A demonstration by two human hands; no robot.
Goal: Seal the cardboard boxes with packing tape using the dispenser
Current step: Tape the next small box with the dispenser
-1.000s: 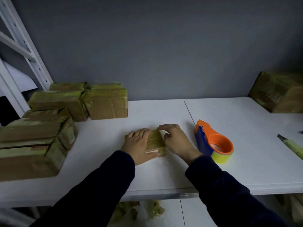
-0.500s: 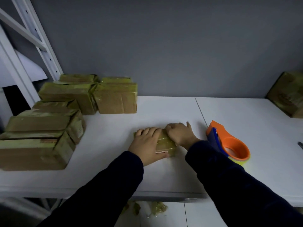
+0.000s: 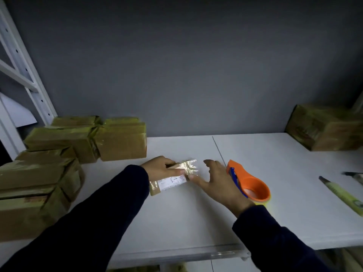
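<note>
Small box (image 3: 172,180): one, taped, white label up, mid-bench (image 3: 176,222), well back from the front edge.
Left hand (image 3: 160,167): fingers curled round the box's left end.
Right hand (image 3: 217,183): fingers spread, holding nothing; thumb tip at the box's right corner, contact unclear.
Dispenser (image 3: 250,185): one, orange, just right of the right hand.
Stacked boxes (image 3: 59,154): at least six, left edge to back-left corner.
Large box (image 3: 324,130): one, back-right corner.
</note>
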